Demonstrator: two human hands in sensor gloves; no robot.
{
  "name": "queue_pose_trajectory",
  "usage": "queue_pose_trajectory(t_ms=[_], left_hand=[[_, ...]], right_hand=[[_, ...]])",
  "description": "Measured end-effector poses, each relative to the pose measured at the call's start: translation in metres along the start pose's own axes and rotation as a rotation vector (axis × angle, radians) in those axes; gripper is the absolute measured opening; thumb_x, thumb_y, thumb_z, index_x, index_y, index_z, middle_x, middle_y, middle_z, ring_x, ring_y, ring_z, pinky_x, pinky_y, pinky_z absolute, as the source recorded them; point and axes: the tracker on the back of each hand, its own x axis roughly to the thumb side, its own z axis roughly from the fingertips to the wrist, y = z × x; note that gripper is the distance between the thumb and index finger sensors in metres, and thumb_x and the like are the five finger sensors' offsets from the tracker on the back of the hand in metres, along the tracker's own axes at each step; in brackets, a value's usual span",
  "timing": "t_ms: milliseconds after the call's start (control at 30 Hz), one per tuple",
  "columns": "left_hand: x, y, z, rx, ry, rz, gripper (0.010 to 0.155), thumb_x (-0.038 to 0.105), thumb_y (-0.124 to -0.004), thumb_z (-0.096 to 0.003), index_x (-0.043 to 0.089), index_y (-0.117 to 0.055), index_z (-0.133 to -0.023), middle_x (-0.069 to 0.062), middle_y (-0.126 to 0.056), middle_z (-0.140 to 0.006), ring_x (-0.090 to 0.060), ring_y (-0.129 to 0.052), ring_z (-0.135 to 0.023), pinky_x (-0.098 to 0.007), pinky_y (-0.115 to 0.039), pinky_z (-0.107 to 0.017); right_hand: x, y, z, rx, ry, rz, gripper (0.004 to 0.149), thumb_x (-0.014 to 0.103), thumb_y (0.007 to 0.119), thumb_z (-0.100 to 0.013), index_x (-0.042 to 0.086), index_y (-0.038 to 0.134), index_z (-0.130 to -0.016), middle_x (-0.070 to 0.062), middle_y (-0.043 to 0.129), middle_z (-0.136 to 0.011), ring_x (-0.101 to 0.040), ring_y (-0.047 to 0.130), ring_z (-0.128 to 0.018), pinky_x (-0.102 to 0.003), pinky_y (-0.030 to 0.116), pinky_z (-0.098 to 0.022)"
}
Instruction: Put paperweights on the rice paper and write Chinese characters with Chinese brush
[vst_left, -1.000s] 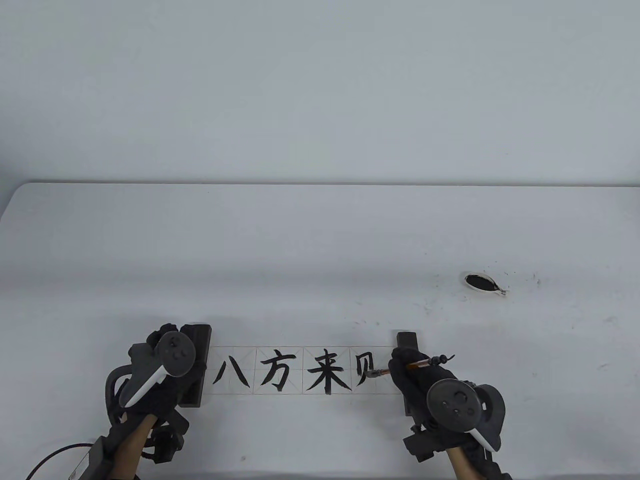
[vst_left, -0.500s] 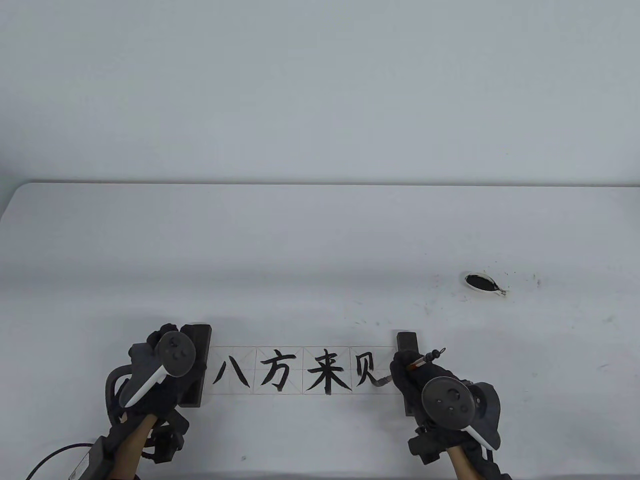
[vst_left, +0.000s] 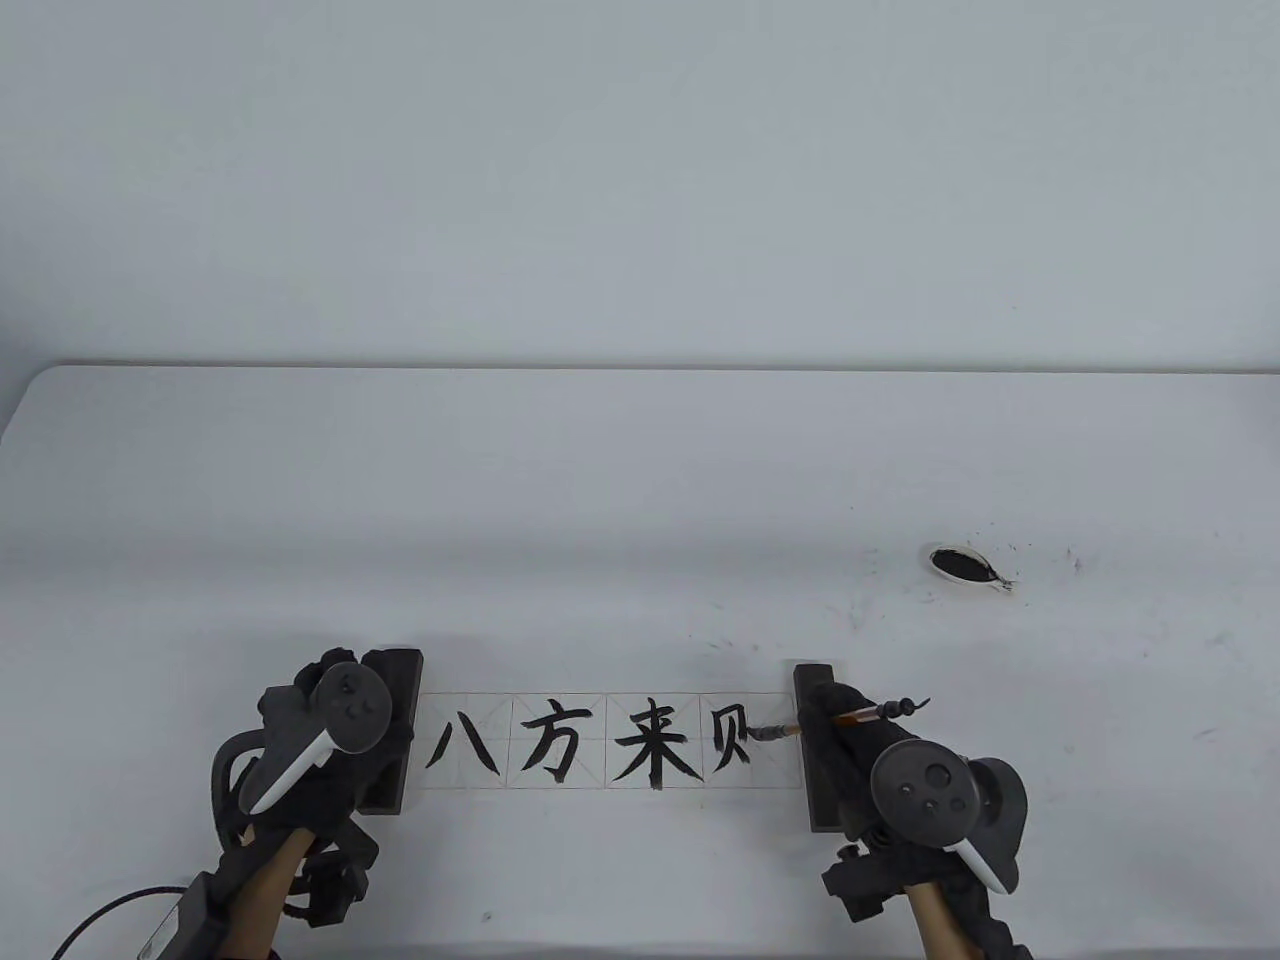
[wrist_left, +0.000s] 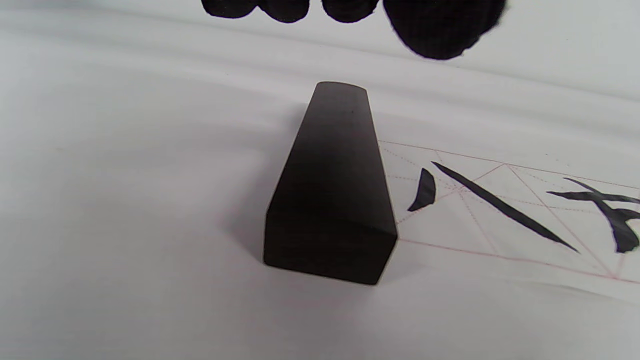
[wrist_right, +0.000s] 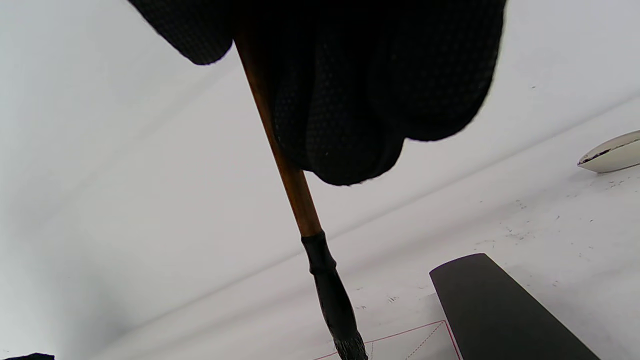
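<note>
A strip of rice paper (vst_left: 600, 705) lies near the table's front edge with inked characters in its squares. Dark paperweights sit on both ends, the left paperweight (vst_left: 398, 700) and the right paperweight (vst_left: 812, 680). My left hand (vst_left: 335, 668) rests over the left paperweight (wrist_left: 332, 190); in the left wrist view its fingertips (wrist_left: 345, 9) hang past the block's far end and hold nothing. My right hand (vst_left: 828, 715) pinches the brush (vst_left: 862, 714). The brush's black tip (vst_left: 768, 732) is over the right part of the last square. In the right wrist view, my gloved fingers (wrist_right: 380, 100) wrap the brown shaft (wrist_right: 295, 185).
A small white ink dish (vst_left: 962, 565) holding black ink stands to the back right, with ink specks on the table around it; it also shows as the ink dish (wrist_right: 612, 152) in the right wrist view. A black cable (vst_left: 110, 910) runs off the front left corner.
My right hand has shifted right and slightly up, lifting the brush tip from the last character's lower stroke to the right side of that square. The left hand has stayed put.
</note>
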Motion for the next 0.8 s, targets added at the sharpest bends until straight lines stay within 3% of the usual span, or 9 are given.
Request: queue_pose_trajectory(t_ms=[333, 567, 800], left_hand=[[0.0002, -0.0003, -0.0001, -0.002, -0.003, -0.002, 0.081, 0.051, -0.061, -0.0527, 0.032, -0.023, -0.121, -0.011, -0.021, -0.129, -0.041, -0.029, -0.121, -0.063, -0.020, -0.084], [0.0001, -0.0005, -0.0002, -0.001, -0.003, -0.001, 0.081, 0.051, -0.061, -0.0527, 0.031, -0.023, -0.121, -0.011, -0.022, -0.129, -0.041, -0.028, -0.121, -0.063, -0.020, -0.084], [0.0001, -0.0003, 0.0000, -0.003, -0.003, -0.002, 0.081, 0.051, -0.061, -0.0526, 0.032, -0.023, -0.121, -0.011, -0.021, -0.129, -0.041, -0.029, -0.121, -0.063, -0.020, -0.084]], right_hand=[[0.0002, 0.0031, -0.0015, 0.043, 0.014, 0.028, 0.044, 0.037, 0.065, -0.058, 0.006, 0.076, -0.088, -0.016, 0.094, -0.072, -0.027, 0.099, -0.054, -0.039, 0.085, -0.038], [-0.0003, -0.0018, 0.0003, -0.036, 0.054, 0.145, 0.043, 0.036, 0.066, -0.057, 0.005, 0.078, -0.085, -0.017, 0.095, -0.069, -0.027, 0.100, -0.050, -0.039, 0.086, -0.036], [0.0026, -0.0011, 0.0017, -0.028, 0.023, 0.124, 0.043, 0.037, 0.066, -0.057, 0.006, 0.078, -0.085, -0.015, 0.096, -0.068, -0.026, 0.101, -0.049, -0.038, 0.086, -0.036]])
